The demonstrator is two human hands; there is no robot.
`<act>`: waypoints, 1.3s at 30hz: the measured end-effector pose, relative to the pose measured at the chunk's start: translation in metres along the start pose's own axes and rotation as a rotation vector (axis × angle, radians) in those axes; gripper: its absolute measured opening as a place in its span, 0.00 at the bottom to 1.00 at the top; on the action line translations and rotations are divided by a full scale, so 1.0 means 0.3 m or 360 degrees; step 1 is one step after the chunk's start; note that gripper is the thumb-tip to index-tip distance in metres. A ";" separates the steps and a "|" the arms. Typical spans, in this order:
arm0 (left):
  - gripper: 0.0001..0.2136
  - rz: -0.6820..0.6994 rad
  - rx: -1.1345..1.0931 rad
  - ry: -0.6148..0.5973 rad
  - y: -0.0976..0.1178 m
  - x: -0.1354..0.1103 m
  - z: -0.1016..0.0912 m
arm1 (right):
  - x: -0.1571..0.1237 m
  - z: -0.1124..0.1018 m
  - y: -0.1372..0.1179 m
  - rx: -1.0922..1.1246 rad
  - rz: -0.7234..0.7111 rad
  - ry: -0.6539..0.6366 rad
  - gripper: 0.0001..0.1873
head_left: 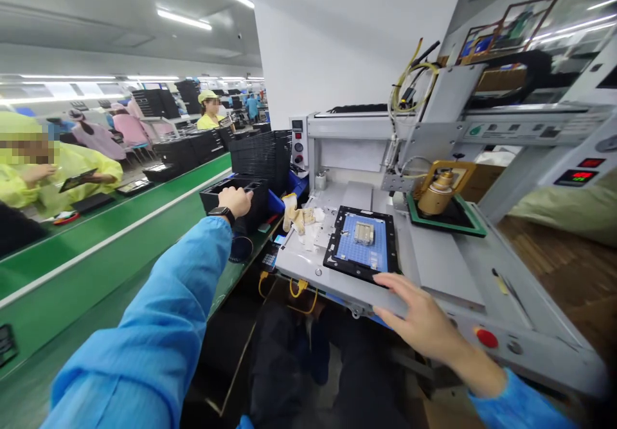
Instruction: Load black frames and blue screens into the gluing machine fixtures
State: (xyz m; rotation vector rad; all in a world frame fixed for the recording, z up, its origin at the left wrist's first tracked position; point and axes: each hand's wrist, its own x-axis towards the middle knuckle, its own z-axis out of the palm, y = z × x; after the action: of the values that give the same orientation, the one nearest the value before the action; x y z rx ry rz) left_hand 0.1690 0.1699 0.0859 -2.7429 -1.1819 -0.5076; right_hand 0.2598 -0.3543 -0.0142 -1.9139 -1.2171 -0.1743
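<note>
My left hand (236,201) reaches out over a black compartment tray (212,199) at the edge of the green conveyor. Its fingers are curled down at the tray, and whatever they grip is hidden behind the hand. My right hand (418,316) hovers by the front edge of the machine bed, thumb and fingers apart, holding nothing. Close to its fingertips lies a black frame (333,253) around a blue gridded panel (348,244). On that panel sits a small silvery metal block (364,234).
A bench machine (347,127) spans the bed, its head carrying a brass-coloured cylinder (436,194) above a green-edged plate (465,223). White gloves (301,217) lie left of the frame; tweezers (513,297) lie right. Black trays (260,156) are stacked behind. Co-workers line the green conveyor (144,223).
</note>
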 end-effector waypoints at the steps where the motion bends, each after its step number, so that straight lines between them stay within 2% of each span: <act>1: 0.29 -0.0009 -0.0002 0.0019 0.000 -0.003 -0.005 | -0.033 0.017 -0.024 0.0043 0.0119 0.0002 0.22; 4: 0.28 -0.0053 -0.0013 0.0087 -0.004 -0.017 -0.028 | -0.122 0.104 -0.077 0.0244 0.0530 -0.0051 0.18; 6: 0.27 -0.0056 -0.0043 0.0142 -0.013 -0.035 -0.056 | -0.169 0.184 -0.096 0.0429 0.0718 -0.0108 0.18; 9: 0.28 0.0052 -0.0179 0.0299 -0.052 -0.097 -0.112 | -0.221 0.315 -0.097 0.0612 0.0768 -0.0314 0.20; 11: 0.30 0.0182 -0.0286 0.0438 -0.105 -0.174 -0.144 | -0.254 0.414 -0.067 0.0618 0.0724 -0.0483 0.20; 14: 0.33 0.0336 -0.0375 0.0563 -0.232 -0.344 -0.155 | -0.326 0.604 0.037 0.0604 0.0736 -0.0643 0.19; 16: 0.34 0.0365 -0.0376 0.0555 -0.344 -0.489 -0.127 | -0.388 0.757 0.136 0.0610 0.0813 -0.0705 0.20; 20: 0.36 0.0245 -0.0284 0.0412 -0.599 -0.815 -0.001 | -0.501 1.034 0.305 0.0587 0.0800 -0.0920 0.19; 23: 0.36 0.0118 -0.0262 0.0256 -0.766 -1.039 0.109 | -0.540 1.159 0.359 0.0560 0.0729 -0.1074 0.18; 26: 0.34 0.0040 -0.0301 0.0109 -0.850 -1.191 0.183 | -0.560 1.229 0.379 0.0633 0.0721 -0.1181 0.16; 29: 0.34 -0.0033 -0.0394 0.0009 -0.843 -1.257 0.216 | -0.586 1.270 0.408 0.0727 0.0777 -0.1237 0.16; 34: 0.32 -0.0053 -0.0478 -0.0098 -0.763 -1.250 0.216 | -0.615 1.293 0.469 0.0705 0.1026 -0.1272 0.16; 39: 0.32 -0.0126 -0.0359 0.0108 -0.724 -1.218 0.188 | -0.623 1.274 0.480 0.0804 0.1169 -0.1242 0.25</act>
State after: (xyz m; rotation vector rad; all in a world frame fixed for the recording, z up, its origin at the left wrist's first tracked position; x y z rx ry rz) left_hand -0.2076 0.0825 -0.0996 -2.8437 -1.2937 -0.7820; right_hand 0.1627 -0.2365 -0.4366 -1.8608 -0.7918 1.2389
